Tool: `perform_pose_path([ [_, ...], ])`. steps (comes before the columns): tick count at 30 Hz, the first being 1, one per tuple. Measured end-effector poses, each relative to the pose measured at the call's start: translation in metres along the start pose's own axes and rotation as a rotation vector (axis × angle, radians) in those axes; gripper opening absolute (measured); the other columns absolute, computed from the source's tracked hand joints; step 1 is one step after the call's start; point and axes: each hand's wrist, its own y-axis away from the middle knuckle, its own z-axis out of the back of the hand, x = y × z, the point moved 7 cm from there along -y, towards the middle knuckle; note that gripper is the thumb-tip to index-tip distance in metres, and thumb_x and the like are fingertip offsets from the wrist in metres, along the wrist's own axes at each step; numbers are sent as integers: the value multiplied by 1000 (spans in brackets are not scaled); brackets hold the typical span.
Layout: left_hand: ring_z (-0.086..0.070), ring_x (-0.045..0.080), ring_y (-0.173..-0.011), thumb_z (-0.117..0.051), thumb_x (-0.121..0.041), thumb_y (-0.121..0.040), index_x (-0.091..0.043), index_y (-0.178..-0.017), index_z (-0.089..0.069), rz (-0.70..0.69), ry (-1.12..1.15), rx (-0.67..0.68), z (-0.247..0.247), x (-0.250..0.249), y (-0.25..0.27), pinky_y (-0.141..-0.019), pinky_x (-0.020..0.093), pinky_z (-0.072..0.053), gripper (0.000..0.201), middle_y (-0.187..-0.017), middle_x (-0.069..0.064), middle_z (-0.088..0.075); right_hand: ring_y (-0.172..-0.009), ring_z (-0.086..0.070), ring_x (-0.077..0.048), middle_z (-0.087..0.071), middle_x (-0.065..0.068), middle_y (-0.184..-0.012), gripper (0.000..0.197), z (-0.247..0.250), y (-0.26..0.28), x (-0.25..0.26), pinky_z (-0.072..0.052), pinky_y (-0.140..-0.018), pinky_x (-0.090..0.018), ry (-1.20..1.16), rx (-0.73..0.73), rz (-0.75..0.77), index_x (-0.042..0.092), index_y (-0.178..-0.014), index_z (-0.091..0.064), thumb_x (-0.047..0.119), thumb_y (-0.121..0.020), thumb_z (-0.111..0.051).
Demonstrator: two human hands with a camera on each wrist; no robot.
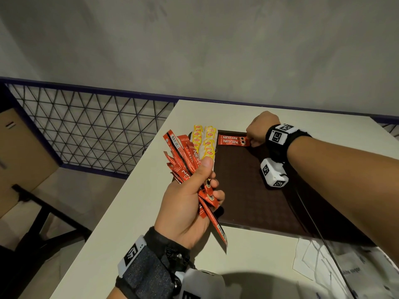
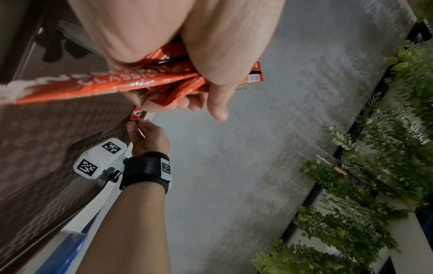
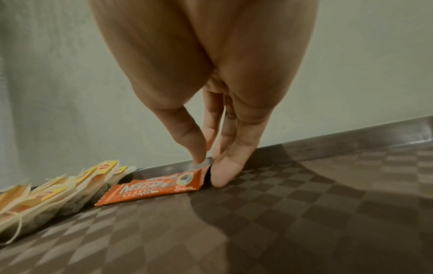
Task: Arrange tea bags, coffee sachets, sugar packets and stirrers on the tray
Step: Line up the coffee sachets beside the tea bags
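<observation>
My left hand point(image 1: 210, 180) grips a fanned bundle of red coffee sachets point(image 1: 183, 156) above the left edge of the dark brown checkered tray point(image 1: 248, 190); the bundle point(image 2: 117, 83) fills the left wrist view. Two red coffee sachets point(image 1: 232, 140) lie side by side at the tray's far edge. My right hand point(image 1: 251, 141) is at their right end. In the right wrist view the right hand point(image 3: 208, 166) pinches the end of a sachet point(image 3: 150, 189) between thumb and fingers. Yellow-tagged tea bags point(image 1: 205, 143) lie in rows in the tray's far left corner point(image 3: 58, 194).
The tray sits on a white table point(image 1: 129, 234) against a grey wall. Clear plastic bags with white packets point(image 1: 323, 262) lie at the near right. A wire mesh fence point(image 1: 86, 130) and a cardboard box point(image 1: 21, 152) stand left of the table.
</observation>
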Motion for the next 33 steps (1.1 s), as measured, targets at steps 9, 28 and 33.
perform_pose_path([
  [9, -52, 14, -65, -79, -22, -83, -5, -92, -67, -4, -13, -7, -2, 0, 1, -52, 25, -45, 23, -78, 6, -55, -69, -79, -26, -79, -8, -73, 27, -7, 10, -8, -66, -80, -44, -209, 50, -93, 2, -92, -78, 16, -73, -91],
  [28, -49, 16, -62, -57, -16, -89, -3, -112, -59, 197, 99, 169, -25, 10, 18, -46, 20, -41, 27, -84, 10, -54, -63, -66, -17, -72, -11, -78, 22, 49, 207, 82, -58, -62, -34, -645, 270, 380, 6, -103, -73, 25, -93, -77],
  [33, -57, 18, -64, -63, -10, -84, -2, -110, -57, 89, 139, 106, -21, 6, 13, -52, 26, -50, 27, -83, 11, -57, -63, -61, -21, -60, -10, -77, 36, 39, 250, 61, -58, -67, -48, -742, 210, 381, 12, -104, -61, 23, -81, -88],
])
